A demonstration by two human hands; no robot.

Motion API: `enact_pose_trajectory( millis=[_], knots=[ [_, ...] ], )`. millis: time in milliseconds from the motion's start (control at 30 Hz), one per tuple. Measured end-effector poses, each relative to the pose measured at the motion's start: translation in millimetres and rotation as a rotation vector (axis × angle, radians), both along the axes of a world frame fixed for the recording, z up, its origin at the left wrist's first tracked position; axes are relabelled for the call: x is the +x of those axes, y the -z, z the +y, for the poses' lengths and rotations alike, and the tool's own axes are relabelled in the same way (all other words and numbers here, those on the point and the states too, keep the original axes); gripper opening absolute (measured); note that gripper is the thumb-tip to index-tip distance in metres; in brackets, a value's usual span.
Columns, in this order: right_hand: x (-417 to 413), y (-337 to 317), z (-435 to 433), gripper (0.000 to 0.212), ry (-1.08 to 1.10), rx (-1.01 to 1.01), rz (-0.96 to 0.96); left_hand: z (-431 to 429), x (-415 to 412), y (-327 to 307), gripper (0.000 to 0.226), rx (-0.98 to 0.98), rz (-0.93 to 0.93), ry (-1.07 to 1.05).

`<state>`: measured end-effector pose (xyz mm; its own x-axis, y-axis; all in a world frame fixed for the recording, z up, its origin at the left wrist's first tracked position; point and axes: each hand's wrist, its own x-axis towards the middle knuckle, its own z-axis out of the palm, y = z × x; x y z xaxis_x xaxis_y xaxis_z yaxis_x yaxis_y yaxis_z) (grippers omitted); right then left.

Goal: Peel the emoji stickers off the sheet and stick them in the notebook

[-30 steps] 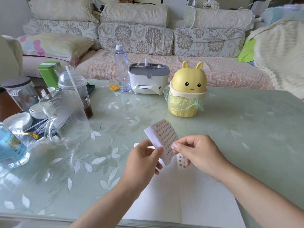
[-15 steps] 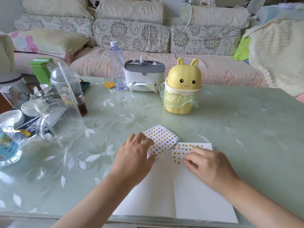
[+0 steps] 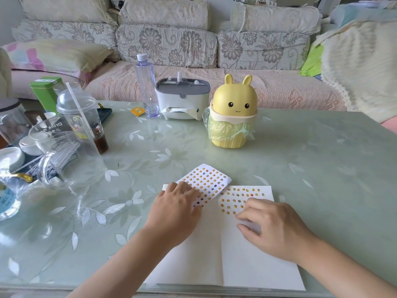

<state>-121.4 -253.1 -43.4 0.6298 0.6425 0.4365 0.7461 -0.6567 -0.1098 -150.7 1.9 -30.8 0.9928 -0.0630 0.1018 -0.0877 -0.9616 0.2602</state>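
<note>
On the green glass table (image 3: 300, 160), the white emoji sticker sheet (image 3: 207, 179) is pressed flat under the outstretched left hand (image 3: 177, 208); the open white notebook (image 3: 247, 267) is touched by the unclenched right hand (image 3: 274, 225).

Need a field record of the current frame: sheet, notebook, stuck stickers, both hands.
sheet: sheet lies flat and askew, over the top of the notebook's left page
notebook: notebook open on the table
stickers: stickers in rows at the top of the right page
left hand: left hand flat on the sheet
right hand: right hand has its fingertips on the right page, by the lowest stickers
behind: bin
</note>
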Motion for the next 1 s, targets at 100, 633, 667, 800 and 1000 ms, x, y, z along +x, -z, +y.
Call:
enact_pose_trajectory(
  millis=[100,633,667,800,1000],
  knots=[
    [-3,2,1,0.033,0.018,-0.049,0.003,-3,0,-2,0.041,0.019,-0.006,0.019],
    [0,-18,31,0.035,-0.019,0.032,-0.077,-5,-15,-5,0.052,-0.269,-0.092,0.142],
    [0,-16,36,0.025,-0.047,0.044,-0.096,-5,-17,-3,0.051,-0.327,-0.105,0.129],
    [4,-10,46,0.011,-0.077,0.13,-0.19,-11,-21,-1,0.038,-0.463,-0.219,0.066],
    [10,-17,50,0.022,-0.009,0.197,-0.333,-20,-29,-27,0.024,-1.06,0.337,-0.324]
  ],
)
